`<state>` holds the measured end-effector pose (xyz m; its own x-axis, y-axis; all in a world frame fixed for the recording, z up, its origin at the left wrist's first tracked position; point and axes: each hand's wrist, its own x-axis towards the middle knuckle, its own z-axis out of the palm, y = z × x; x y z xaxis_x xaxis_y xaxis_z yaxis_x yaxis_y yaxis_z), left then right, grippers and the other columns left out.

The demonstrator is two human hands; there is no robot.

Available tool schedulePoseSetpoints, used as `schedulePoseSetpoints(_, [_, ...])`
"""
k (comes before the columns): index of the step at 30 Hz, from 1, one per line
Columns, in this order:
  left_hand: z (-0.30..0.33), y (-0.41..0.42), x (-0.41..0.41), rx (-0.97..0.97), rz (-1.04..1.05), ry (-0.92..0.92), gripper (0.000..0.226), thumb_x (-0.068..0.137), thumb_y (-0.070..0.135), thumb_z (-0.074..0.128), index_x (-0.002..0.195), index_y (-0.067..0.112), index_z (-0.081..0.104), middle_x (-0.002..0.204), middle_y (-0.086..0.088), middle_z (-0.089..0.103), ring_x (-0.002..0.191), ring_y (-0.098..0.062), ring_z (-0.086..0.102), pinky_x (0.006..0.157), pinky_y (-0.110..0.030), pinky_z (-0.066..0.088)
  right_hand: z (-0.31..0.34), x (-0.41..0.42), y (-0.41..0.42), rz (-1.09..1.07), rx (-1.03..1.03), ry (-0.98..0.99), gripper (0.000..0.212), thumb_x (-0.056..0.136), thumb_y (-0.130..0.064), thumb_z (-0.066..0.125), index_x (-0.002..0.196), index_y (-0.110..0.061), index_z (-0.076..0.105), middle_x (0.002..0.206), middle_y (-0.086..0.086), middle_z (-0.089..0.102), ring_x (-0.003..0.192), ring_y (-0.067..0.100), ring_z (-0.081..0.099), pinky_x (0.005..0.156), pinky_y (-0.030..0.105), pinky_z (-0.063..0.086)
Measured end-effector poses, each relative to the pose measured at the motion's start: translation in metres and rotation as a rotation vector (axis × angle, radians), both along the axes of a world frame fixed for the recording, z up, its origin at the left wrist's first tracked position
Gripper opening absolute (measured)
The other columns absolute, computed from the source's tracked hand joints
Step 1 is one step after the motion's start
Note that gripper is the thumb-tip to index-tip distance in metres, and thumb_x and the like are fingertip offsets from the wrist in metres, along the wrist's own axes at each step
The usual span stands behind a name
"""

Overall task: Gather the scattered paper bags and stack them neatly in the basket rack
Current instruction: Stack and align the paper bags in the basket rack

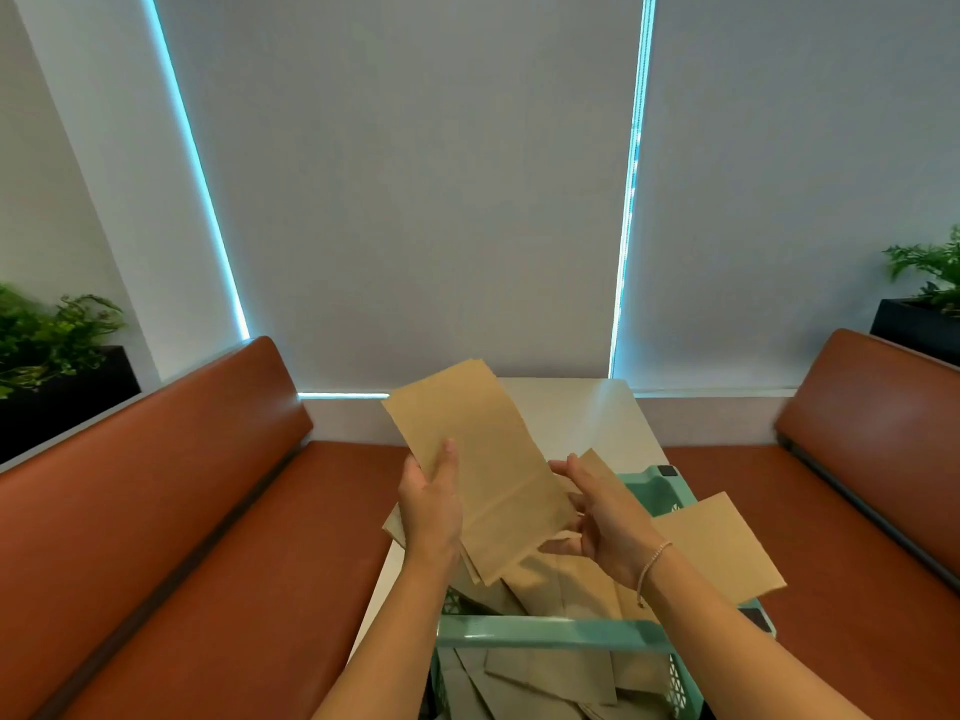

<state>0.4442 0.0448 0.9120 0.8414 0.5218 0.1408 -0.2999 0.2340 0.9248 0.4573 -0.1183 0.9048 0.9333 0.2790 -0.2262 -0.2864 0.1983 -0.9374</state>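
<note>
From the head camera, a teal basket rack (pixel 550 630) sits on a pale tabletop (pixel 582 407) between two brown bench seats, and everything here is placed against that rack. Above its far half, a flat brown paper bag (pixel 483 459) is held up in the air, tilted with its top end leaning away and to the left. The left hand (pixel 431 504) has it by the left edge, thumb lying on the front face and fingers behind, a light grip closed on the paper. The right hand (pixel 597 517) is at the bag's lower right edge with its fingers spread and loosely bent; whether its grip actually pinches the bag or only touches the edge is hard to tell from this angle (a thin bracelet (pixel 652 561) circles that wrist). Inside the rack lie more paper bags (pixel 550 672) in an untidy overlapping heap, some poking up over the near rim. One loose bag (pixel 722 548) sticks out over the rack's right side, and another bag corner (pixel 395 530) shows on the tabletop just left of the rack, under the left hand. Well beyond the rack, grey roller blinds (pixel 415 174) cover the window, with potted plants (pixel 47 330) far off to either side.
</note>
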Motion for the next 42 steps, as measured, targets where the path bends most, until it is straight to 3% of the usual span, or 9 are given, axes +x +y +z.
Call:
schedulePoseSetpoints(5, [0.007, -0.01, 0.0, -0.013, -0.022, -0.011, 0.026, 0.087, 0.022, 0.065, 0.111, 0.015, 0.056, 0.104, 0.001, 0.066, 0.097, -0.016, 0.063, 0.087, -0.032, 0.049, 0.005, -0.005, 0.005, 0.115, -0.089, -0.088, 0.041, 0.092, -0.019, 0.056, 0.128, -0.034, 0.043, 0.115, 0.004, 0.052, 0.101, 0.028, 0.058, 0.064, 0.038, 0.06])
schedulePoseSetpoints(10, [0.008, -0.004, 0.0, 0.033, -0.023, 0.004, 0.031, 0.087, 0.018, 0.065, 0.115, 0.016, 0.052, 0.107, 0.0, 0.065, 0.101, -0.018, 0.062, 0.091, -0.035, 0.049, 0.006, -0.003, 0.003, 0.115, -0.123, -0.111, 0.04, 0.094, -0.002, 0.048, 0.125, -0.028, 0.045, 0.104, 0.009, 0.05, 0.085, 0.025, 0.058, 0.056, 0.031, 0.059])
schedulePoseSetpoints(15, [-0.004, -0.005, -0.002, 0.13, -0.113, 0.102, 0.029, 0.088, 0.005, 0.058, 0.112, 0.018, 0.047, 0.102, -0.001, 0.061, 0.097, -0.02, 0.059, 0.087, -0.037, 0.048, 0.008, -0.001, 0.009, 0.057, -0.191, -0.152, 0.029, 0.096, -0.005, 0.045, 0.114, -0.028, 0.049, 0.102, 0.005, 0.055, 0.087, 0.019, 0.059, 0.067, 0.032, 0.058])
schedulePoseSetpoints(17, [-0.009, 0.001, -0.004, 0.153, -0.114, 0.127, 0.027, 0.088, 0.003, 0.057, 0.106, 0.02, 0.047, 0.101, -0.002, 0.061, 0.095, -0.02, 0.058, 0.086, -0.037, 0.048, 0.005, 0.006, 0.003, 0.045, -0.36, -0.212, 0.033, 0.095, -0.011, 0.05, 0.124, -0.025, 0.048, 0.1, 0.003, 0.057, 0.089, 0.015, 0.057, 0.077, 0.03, 0.055])
schedulePoseSetpoints(20, [-0.019, 0.014, -0.008, 0.2, -0.116, 0.157, 0.028, 0.086, 0.0, 0.057, 0.096, 0.025, 0.049, 0.099, -0.004, 0.062, 0.092, -0.02, 0.059, 0.084, -0.036, 0.049, -0.005, 0.022, -0.018, 0.076, -0.925, -0.403, 0.051, 0.085, -0.014, 0.065, 0.131, -0.022, 0.046, 0.108, 0.0, 0.057, 0.094, 0.011, 0.054, 0.091, 0.028, 0.048])
schedulePoseSetpoints(27, [-0.027, 0.015, -0.012, 0.284, -0.212, 0.162, 0.026, 0.088, 0.006, 0.06, 0.104, 0.026, 0.056, 0.104, -0.002, 0.066, 0.098, -0.021, 0.063, 0.085, -0.039, 0.053, -0.025, 0.025, -0.033, 0.365, -1.519, -0.279, 0.077, 0.068, -0.031, 0.08, 0.135, -0.027, 0.042, 0.134, 0.0, 0.049, 0.123, 0.023, 0.046, 0.107, 0.041, 0.038])
schedulePoseSetpoints(33, [-0.024, 0.016, -0.012, 0.179, -0.236, 0.156, 0.022, 0.091, 0.002, 0.055, 0.101, 0.022, 0.059, 0.101, -0.004, 0.068, 0.094, -0.022, 0.065, 0.087, -0.04, 0.052, -0.019, 0.023, -0.031, 0.346, -1.642, -0.323, 0.069, 0.067, -0.036, 0.08, 0.127, -0.028, 0.047, 0.126, 0.001, 0.052, 0.118, 0.024, 0.043, 0.105, 0.042, 0.036])
schedulePoseSetpoints(39, [-0.022, 0.019, -0.01, 0.043, -0.24, 0.161, 0.02, 0.092, 0.001, 0.052, 0.106, 0.012, 0.059, 0.1, -0.008, 0.068, 0.093, -0.026, 0.064, 0.088, -0.044, 0.051, -0.016, 0.029, -0.027, 0.153, -1.528, -0.364, 0.036, 0.079, -0.009, 0.063, 0.114, -0.018, 0.061, 0.112, 0.003, 0.063, 0.104, 0.024, 0.054, 0.112, 0.047, 0.027])
schedulePoseSetpoints(42, [-0.022, 0.019, -0.011, 0.021, -0.243, 0.168, 0.019, 0.093, 0.002, 0.05, 0.108, 0.011, 0.058, 0.101, -0.009, 0.067, 0.093, -0.026, 0.064, 0.09, -0.046, 0.05, 0.007, 0.034, -0.028, 0.186, -1.491, -0.336, 0.033, 0.078, -0.009, 0.061, 0.111, -0.014, 0.066, 0.112, 0.005, 0.066, 0.102, 0.024, 0.058, 0.102, 0.041, 0.042])
